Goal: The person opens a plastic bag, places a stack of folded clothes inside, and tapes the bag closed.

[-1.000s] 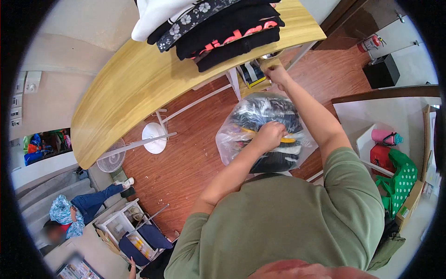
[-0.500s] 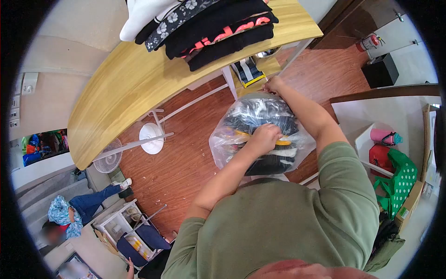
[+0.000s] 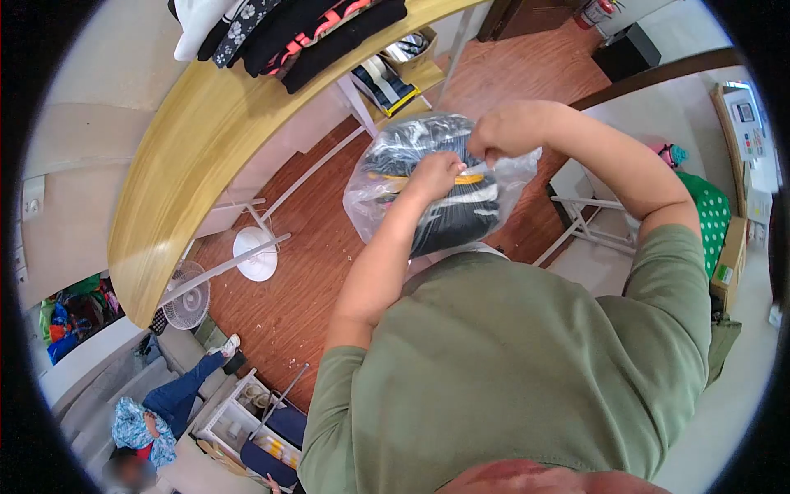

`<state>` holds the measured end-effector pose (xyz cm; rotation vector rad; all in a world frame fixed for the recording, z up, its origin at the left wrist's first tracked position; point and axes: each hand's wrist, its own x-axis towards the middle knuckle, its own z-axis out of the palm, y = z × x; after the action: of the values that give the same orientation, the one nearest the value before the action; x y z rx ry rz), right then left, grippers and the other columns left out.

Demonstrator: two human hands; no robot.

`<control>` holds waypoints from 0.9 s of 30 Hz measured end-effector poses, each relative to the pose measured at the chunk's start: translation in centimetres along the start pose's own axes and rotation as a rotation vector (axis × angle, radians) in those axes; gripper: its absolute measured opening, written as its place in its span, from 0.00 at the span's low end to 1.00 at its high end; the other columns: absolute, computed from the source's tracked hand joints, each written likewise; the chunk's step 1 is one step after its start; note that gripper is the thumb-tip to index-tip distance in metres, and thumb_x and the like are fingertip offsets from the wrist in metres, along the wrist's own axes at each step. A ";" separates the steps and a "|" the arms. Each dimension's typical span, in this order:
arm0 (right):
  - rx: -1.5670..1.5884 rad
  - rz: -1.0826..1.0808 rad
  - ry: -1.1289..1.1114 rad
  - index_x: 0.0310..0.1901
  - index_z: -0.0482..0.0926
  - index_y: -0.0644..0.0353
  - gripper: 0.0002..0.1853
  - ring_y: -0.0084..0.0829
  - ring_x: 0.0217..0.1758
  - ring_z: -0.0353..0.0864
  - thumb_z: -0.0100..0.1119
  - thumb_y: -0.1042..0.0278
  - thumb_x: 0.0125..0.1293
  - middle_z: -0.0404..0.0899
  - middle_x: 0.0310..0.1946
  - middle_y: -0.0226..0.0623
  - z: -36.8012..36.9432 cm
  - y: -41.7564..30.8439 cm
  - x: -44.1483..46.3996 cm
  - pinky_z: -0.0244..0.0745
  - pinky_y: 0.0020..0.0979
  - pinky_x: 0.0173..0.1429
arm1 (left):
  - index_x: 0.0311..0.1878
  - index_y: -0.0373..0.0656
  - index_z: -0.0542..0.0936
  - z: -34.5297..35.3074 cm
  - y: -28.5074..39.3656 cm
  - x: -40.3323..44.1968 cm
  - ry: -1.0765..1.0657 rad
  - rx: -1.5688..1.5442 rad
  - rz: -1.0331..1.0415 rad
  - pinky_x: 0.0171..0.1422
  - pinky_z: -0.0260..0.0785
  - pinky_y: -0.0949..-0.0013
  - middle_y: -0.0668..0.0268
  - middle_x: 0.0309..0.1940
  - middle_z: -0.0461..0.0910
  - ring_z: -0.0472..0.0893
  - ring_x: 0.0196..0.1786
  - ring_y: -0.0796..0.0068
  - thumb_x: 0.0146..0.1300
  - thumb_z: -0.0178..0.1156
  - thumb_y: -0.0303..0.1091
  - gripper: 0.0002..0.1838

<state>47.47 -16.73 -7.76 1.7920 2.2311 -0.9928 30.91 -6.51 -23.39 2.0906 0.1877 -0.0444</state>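
Observation:
A clear plastic bag (image 3: pixel 354 202) packed with folded dark clothes rests in front of my body, with a yellow stripe and some white showing through. My left hand (image 3: pixel 434 177) is closed on top of the bag, its fingers pinching the plastic. Just to the right, my right hand (image 3: pixel 498 136) is bent over the bag's upper right part, fingertips pressed together and pointing down. A whitish strip or fold shows between the two hands. What the right fingertips hold is too small to tell.
A curved wooden table (image 3: pixel 177 165) carries a stack of folded clothes (image 3: pixel 304 37). Below it, a shelf holds a yellow-edged item (image 3: pixel 387 86) and a box (image 3: pixel 411 49). A fan (image 3: pixel 188 300) stands left, near a seated person (image 3: pixel 148 428). A green dotted bag (image 3: pixel 708 218) is at right.
My right hand has moved from beside the shelf's yellow-edged item back toward me, over the bag near my left hand. My left hand stays on the bag. The camera view has shifted.

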 end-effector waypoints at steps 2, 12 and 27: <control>0.115 -0.062 -0.118 0.35 0.81 0.54 0.08 0.44 0.40 0.83 0.65 0.62 0.58 0.84 0.33 0.41 0.6 -1.4 0.3 0.73 0.44 0.42 | 0.38 0.37 0.82 -0.2 -0.1 0.0 -0.008 -0.011 0.003 0.45 0.71 0.57 0.49 0.35 0.81 0.81 0.41 0.50 0.63 0.59 0.36 0.11; -0.113 0.025 -0.058 0.38 0.84 0.53 0.17 0.45 0.40 0.84 0.72 0.53 0.49 0.84 0.31 0.41 5.2 1.0 5.1 0.76 0.45 0.43 | 0.42 0.39 0.83 -0.1 -0.5 0.2 -0.047 -0.061 -0.104 0.49 0.72 0.56 0.46 0.39 0.82 0.82 0.44 0.47 0.62 0.58 0.33 0.10; -0.201 0.163 -0.100 0.38 0.84 0.64 0.29 0.48 0.44 0.84 0.78 0.49 0.38 0.84 0.35 0.47 4.2 7.0 9.0 0.76 0.45 0.48 | 0.39 0.36 0.82 -0.1 -0.2 0.4 -0.053 0.002 -0.005 0.47 0.71 0.57 0.49 0.35 0.82 0.81 0.41 0.49 0.64 0.59 0.37 0.12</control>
<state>49.93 -10.94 -18.16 1.7620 2.0091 -0.7790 31.31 -6.27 -23.54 2.0883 0.1615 -0.1029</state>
